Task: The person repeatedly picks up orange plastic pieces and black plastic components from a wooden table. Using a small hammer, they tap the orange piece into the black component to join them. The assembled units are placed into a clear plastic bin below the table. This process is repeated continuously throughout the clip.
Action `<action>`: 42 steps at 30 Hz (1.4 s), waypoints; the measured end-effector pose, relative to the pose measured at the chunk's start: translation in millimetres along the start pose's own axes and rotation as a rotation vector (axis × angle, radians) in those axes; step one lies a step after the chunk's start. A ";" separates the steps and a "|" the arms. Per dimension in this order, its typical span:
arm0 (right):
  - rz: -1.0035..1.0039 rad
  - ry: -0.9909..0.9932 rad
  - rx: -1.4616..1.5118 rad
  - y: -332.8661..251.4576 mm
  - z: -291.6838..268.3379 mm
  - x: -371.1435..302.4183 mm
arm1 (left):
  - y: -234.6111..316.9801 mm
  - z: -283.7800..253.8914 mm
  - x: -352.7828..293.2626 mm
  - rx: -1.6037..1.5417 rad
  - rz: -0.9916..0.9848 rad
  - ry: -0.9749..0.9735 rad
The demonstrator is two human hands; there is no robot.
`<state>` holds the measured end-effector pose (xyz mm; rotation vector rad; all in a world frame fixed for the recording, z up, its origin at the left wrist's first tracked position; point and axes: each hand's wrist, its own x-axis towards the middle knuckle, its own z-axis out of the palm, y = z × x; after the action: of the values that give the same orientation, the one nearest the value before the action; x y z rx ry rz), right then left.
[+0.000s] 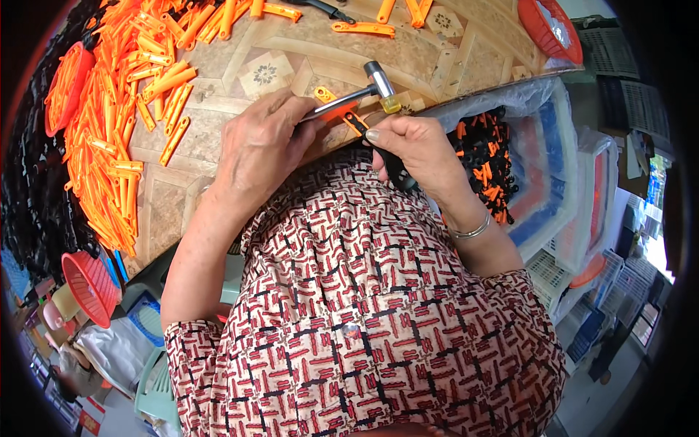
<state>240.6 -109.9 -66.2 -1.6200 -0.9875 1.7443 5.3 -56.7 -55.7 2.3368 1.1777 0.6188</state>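
My left hand (266, 142) is closed around the handle of a small hammer (357, 93), with a silver shaft and a head that is black at one end and clear yellow at the other. The head sits over the table's near edge. My right hand (419, 146) pinches a black plastic piece (395, 169), whose lower end hangs below the fingers. An orange plastic piece (325, 95) shows beyond the hammer shaft and seems to run under it toward the black piece. Whether the two are joined is hard to see. The hammer shaft partly covers the orange piece.
A heap of orange plastic pieces (109, 160) covers the table's left side, with black pieces (36, 197) beyond it. Red baskets (91, 288) stand around the table. At my right, a plastic-lined crate (542, 156) holds black and orange parts (484, 167). More crates (626, 280) stand farther right.
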 end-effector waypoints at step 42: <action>-0.030 -0.065 -0.041 -8.1 -6.9 -4.1 | -8.1 -14.4 64.9 -0.164 0.065 -0.355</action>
<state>247.2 -107.6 -57.3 -1.5742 -1.0785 1.7777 26.8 3.7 -36.6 2.2343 0.8601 0.2901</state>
